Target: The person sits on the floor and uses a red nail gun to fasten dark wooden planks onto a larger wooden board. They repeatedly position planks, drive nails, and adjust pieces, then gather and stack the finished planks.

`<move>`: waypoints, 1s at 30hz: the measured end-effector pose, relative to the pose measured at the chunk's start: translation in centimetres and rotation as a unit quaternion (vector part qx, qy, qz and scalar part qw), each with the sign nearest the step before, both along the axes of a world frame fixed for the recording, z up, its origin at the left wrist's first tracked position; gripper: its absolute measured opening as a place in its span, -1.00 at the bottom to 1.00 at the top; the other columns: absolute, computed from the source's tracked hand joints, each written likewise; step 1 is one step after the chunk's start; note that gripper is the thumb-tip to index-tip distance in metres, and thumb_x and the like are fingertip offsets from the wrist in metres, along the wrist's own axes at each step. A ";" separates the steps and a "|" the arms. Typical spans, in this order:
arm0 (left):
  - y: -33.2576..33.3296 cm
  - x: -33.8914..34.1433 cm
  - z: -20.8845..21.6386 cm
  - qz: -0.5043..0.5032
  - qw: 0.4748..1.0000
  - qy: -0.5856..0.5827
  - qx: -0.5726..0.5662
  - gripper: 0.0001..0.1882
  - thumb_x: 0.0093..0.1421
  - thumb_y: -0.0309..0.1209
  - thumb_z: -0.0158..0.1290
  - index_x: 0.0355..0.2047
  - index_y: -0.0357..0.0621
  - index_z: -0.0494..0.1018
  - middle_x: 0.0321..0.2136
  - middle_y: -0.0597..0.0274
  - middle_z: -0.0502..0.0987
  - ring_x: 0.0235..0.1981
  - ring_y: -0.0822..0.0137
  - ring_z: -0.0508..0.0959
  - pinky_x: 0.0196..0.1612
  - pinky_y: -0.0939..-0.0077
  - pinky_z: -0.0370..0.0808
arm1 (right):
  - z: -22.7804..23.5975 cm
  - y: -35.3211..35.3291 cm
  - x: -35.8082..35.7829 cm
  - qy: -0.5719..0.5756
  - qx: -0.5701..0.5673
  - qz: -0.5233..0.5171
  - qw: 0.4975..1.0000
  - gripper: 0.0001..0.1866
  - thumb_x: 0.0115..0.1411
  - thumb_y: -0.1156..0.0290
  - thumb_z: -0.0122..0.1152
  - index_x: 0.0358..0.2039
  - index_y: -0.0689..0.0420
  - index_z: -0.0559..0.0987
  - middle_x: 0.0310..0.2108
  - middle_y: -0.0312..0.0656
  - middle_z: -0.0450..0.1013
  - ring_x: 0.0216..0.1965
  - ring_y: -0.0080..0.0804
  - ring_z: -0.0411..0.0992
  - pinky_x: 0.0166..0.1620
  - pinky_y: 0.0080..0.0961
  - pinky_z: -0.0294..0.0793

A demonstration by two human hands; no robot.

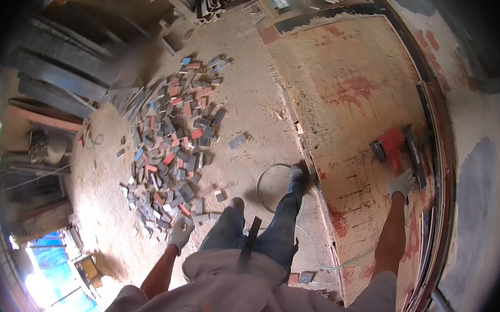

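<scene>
A red and black nail gun [391, 144] lies on the large wooden board at my right. My right hand [401, 184], in a pale glove, reaches to the handle end of the tool with its fingers stretched out. Whether the fingertips touch the handle is unclear. My left hand [180, 235], also gloved, hangs above the floor at the near end of a heap of small wood blocks [172, 150]. Its fingers are loosely bent and apart, with nothing seen in them. A thin pale hose [320, 266] runs over the board's edge beside my legs.
The stained wooden board [355, 65] fills the right side, with stacked sheets along its far edge. The hose makes a loop [259, 185] by my feet. Dark planks [65, 65] are piled at the left. Loose blocks [306, 277] lie near my right leg.
</scene>
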State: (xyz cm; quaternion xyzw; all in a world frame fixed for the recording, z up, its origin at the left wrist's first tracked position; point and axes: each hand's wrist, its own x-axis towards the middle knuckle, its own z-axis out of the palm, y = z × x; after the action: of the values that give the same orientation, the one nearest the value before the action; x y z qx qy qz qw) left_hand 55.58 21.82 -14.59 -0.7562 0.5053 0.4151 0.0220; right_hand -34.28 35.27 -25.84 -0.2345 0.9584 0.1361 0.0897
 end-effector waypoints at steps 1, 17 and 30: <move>-0.1 -0.8 0.7 -0.001 1.000 -0.013 -0.028 -0.16 0.21 -0.03 0.30 0.34 -0.30 0.32 0.17 -0.13 0.53 0.19 0.06 0.53 0.23 0.23 0.44 | 0.7 -0.7 -0.4 -0.038 0.016 0.009 0.999 0.03 0.05 0.09 0.44 0.47 0.11 0.16 0.44 0.20 0.13 0.45 0.16 0.09 0.46 0.00 0.10; -3.9 -7.3 -0.1 -0.016 0.987 -0.115 0.107 -0.12 0.14 0.11 0.24 0.34 -0.19 0.37 0.26 -0.20 0.46 0.29 -0.10 0.46 0.30 0.14 0.41 | 3.7 -7.5 22.9 -0.426 -0.133 0.018 0.895 -0.26 -0.01 -0.06 0.36 0.03 0.28 0.58 -0.03 0.15 0.56 -0.08 0.05 0.58 -0.03 -0.13 0.56; -30.6 1.4 -6.6 0.057 0.994 -0.034 0.086 -0.18 0.14 0.18 0.15 0.23 -0.19 0.48 0.22 -0.18 0.50 0.26 -0.09 0.49 0.30 0.20 0.41 | 7.4 -47.4 36.5 -0.525 -0.188 -0.012 0.830 -0.36 0.15 -0.08 0.21 -0.03 0.28 0.60 -0.15 0.05 0.59 -0.21 -0.09 0.58 -0.18 -0.19 0.55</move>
State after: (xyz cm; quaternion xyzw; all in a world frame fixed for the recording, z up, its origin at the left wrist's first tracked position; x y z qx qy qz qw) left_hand 56.99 -8.74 -21.21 -0.7929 0.4224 0.4318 0.0804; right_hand 2.23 -12.16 -18.45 -0.2712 0.7765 -0.1914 0.5355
